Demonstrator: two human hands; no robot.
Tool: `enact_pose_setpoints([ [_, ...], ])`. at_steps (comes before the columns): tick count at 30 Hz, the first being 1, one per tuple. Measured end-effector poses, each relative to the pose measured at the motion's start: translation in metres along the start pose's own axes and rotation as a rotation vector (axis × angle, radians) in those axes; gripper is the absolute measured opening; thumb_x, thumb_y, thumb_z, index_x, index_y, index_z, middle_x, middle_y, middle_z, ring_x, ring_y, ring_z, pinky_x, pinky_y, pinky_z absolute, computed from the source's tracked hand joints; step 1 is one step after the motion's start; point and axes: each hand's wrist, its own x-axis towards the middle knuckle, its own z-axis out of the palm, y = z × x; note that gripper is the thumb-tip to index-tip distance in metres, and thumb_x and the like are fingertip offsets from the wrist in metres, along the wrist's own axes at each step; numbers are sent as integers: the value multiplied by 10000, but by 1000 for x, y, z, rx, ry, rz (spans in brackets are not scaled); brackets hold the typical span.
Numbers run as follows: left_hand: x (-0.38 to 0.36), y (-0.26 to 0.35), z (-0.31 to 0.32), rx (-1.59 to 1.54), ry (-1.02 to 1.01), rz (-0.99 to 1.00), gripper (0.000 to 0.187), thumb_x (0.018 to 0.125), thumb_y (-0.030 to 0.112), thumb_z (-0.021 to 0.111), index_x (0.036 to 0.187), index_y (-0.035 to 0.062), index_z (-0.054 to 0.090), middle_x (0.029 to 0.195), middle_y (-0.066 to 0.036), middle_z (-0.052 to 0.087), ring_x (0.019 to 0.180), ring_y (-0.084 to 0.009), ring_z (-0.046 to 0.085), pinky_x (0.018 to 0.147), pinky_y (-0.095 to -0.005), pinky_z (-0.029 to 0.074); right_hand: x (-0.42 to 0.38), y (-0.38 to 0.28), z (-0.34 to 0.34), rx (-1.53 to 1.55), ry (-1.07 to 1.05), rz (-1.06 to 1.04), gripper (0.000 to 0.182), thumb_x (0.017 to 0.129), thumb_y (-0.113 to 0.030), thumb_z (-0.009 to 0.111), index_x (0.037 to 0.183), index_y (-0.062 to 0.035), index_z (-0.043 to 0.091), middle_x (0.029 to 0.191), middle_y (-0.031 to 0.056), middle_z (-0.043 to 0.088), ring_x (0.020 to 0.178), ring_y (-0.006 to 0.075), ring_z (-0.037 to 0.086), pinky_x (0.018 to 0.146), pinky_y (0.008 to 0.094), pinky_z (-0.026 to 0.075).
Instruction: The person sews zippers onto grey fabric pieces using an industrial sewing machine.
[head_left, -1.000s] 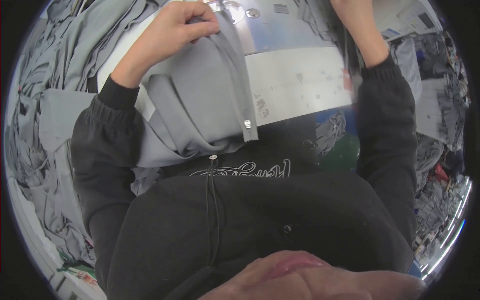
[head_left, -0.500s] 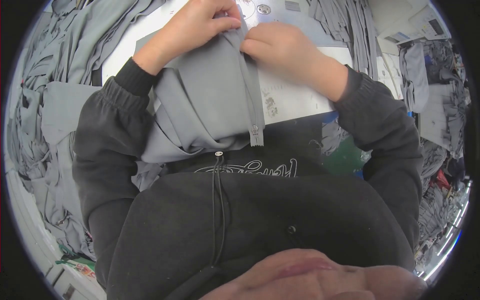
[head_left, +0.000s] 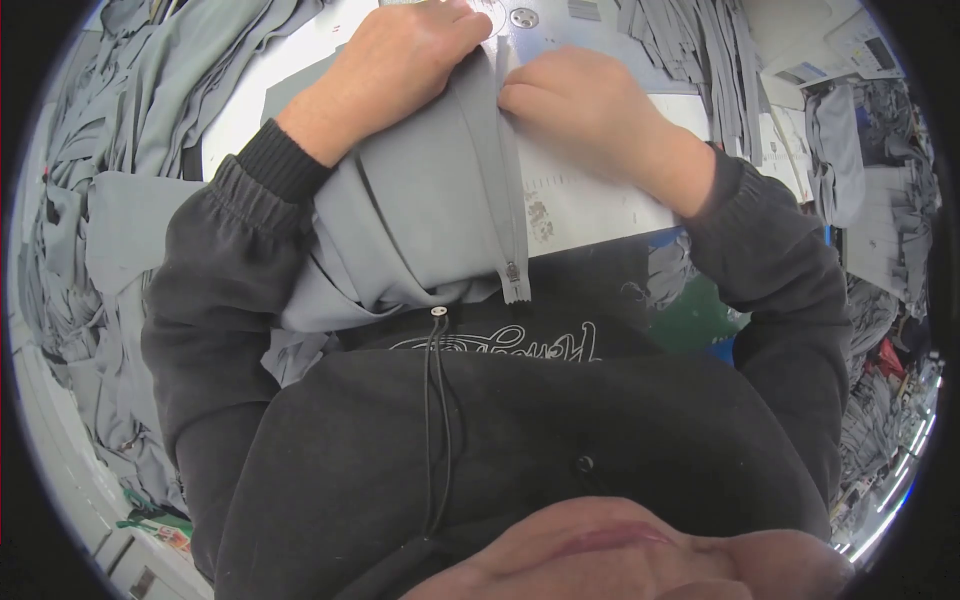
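Note:
A grey fabric piece lies over the white work surface, its lower part bunched in folds near my body. Along its right edge runs a long grey zipper, with the slider near the bottom end. My right hand is closed, its thumb and finger at the zipper tape's upper part. My left hand rests over the top of the fabric, fingers curled together at the frame's upper edge. What those fingertips hold is hidden.
Heaps of grey fabric pieces lie at the left, with more strips at the upper right. A round metal plate is set in the white surface. A machine with a control panel stands at the far right.
My left hand has shifted a little right, its fingers farther up and turned over. My right hand has moved slightly right. The zipper's top end now shows between the hands.

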Motion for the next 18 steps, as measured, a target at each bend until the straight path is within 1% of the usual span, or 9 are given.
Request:
enact_pose_setpoints([
  [2,-6,0,-3,-8,27,-4,228,688,-120,458,798,76,425,680,-45,431,554,-236,399,377,-367,280,0,0,-1,-11,16,-12,92,828,-66,486,737,-63,482,685,42,461,685,224,464,527,358,356],
  [3,-5,-1,-1,13,69,25,220,693,-125,466,773,75,418,675,-42,414,559,-228,386,390,-358,277,0,0,-2,-16,4,-2,90,831,-70,485,741,-67,486,694,38,471,696,220,467,536,355,363],
  [5,-5,-4,3,91,246,138,242,715,-143,498,673,69,390,653,-31,345,577,-196,332,441,-318,263,0,-1,-3,-42,-53,32,88,842,-85,482,757,-81,505,729,20,507,739,204,482,572,341,392],
  [6,-5,-4,2,88,239,144,233,737,-136,497,677,66,397,666,-34,363,593,-199,352,464,-316,286,4,-3,-7,67,-86,110,116,843,-122,461,736,-80,476,721,28,487,738,203,467,597,343,379],
  [8,-7,-3,1,74,214,172,217,821,-107,491,694,55,423,718,-44,438,658,-210,431,557,-307,378,11,-6,-13,502,-215,424,276,849,-267,375,653,-72,360,692,59,404,737,199,409,698,352,327],
  [11,-14,-2,1,-28,176,84,171,807,-90,491,746,63,447,703,-33,481,654,-219,457,496,-333,375,12,-7,-16,561,-235,454,256,840,-281,347,670,-97,401,692,40,396,731,184,399,696,332,318],
  [12,-17,1,-2,-45,166,73,149,820,-85,487,777,57,469,748,-40,507,677,-228,474,523,-336,392,11,-7,-16,564,-239,458,255,843,-279,348,672,-99,406,694,37,401,731,179,400,700,327,320],
  [14,-22,5,-9,-118,122,35,129,874,-63,473,903,32,556,932,-68,611,769,-263,543,629,-351,460,11,-8,-16,580,-251,479,249,854,-270,355,680,-106,423,705,24,420,730,161,403,714,308,326],
  [18,-26,6,-7,-110,134,15,121,900,-19,501,960,35,591,971,-73,628,827,-269,577,641,-354,497,16,-4,-16,529,-263,473,265,874,-271,339,734,-122,506,749,5,493,770,149,447,744,288,339],
])
